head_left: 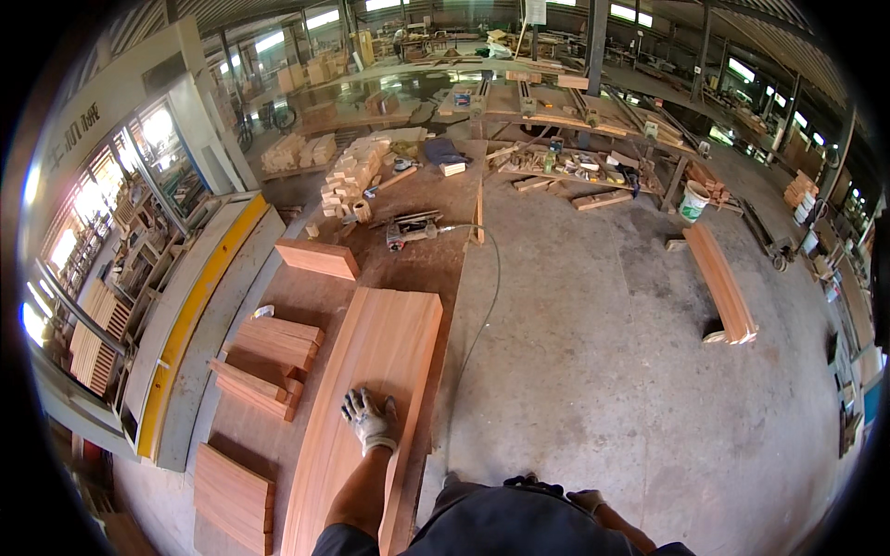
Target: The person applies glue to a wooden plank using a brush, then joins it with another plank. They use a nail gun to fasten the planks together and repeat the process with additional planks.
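My left hand (369, 422), in a white glove with dark fingertips, lies flat with fingers spread on a long reddish wooden panel (385, 334). The panel rests lengthwise on a brown worktable (422, 269). My right hand (586, 501), also gloved, hangs low beside my body; its fingers are too hidden to read. Left of the panel lie stacked short boards (276, 343), narrower strips (250, 389) and another board stack (234, 496). Past the panel's far end, a wooden board (317, 259) stands on edge.
A power tool (413, 230) with a hose (498, 278) sits farther up the table, near piled wood blocks (352, 176). A large machine with a yellow strip (199, 324) runs along the left. On the right floor stand a long timber piece (718, 283) and a white bucket (693, 200).
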Motion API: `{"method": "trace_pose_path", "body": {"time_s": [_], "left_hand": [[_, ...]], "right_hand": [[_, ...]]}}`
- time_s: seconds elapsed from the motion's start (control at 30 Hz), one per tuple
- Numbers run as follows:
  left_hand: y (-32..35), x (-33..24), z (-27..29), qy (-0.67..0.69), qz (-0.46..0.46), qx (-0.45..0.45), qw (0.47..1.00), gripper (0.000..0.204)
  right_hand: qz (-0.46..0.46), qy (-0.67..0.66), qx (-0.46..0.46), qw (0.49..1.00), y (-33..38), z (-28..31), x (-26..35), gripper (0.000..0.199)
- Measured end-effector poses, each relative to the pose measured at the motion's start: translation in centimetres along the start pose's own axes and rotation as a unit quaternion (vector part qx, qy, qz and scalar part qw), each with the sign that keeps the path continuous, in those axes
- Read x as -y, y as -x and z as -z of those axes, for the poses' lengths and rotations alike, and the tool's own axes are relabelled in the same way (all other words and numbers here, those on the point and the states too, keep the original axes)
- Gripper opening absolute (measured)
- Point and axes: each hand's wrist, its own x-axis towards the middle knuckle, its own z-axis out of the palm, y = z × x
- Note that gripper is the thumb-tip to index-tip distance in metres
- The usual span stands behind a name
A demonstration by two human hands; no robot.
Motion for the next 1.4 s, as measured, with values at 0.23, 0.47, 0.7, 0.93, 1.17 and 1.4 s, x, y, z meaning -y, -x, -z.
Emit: {"method": "trace_pose_path", "body": {"time_s": [0.23,0.47,0.7,0.93,1.17,1.4], "left_hand": [[0.0,0.3,-0.7,0.004,-0.007,-0.013,1.0,0.08],[0.0,0.4,-0.4,0.0,-0.003,-0.011,1.0,0.079],[0.2,-0.3,0.5,-0.012,0.005,0.008,1.0,0.079],[0.2,-0.1,0.1,-0.002,-0.003,-0.014,1.0,0.077],[0.1,0.1,-0.3,-0.003,-0.01,-0.017,1.0,0.077],[0.2,-0.1,0.0,-0.004,-0.006,-0.014,1.0,0.078]], "right_hand": [[-0.043,-0.126,-0.008,0.991,2.1,0.7,1.8,0.048],[-0.034,-0.128,-0.01,0.991,1.5,0.3,1.3,0.05],[-0.026,-0.132,-0.021,0.991,2.1,0.2,1.7,0.044],[-0.017,-0.112,-0.035,0.993,3.1,0.3,2.4,0.042],[-0.02,-0.155,-0.027,0.987,3.1,0.3,2.5,0.038],[-0.013,-0.13,-0.028,0.991,2.9,0.2,2.4,0.037]]}}
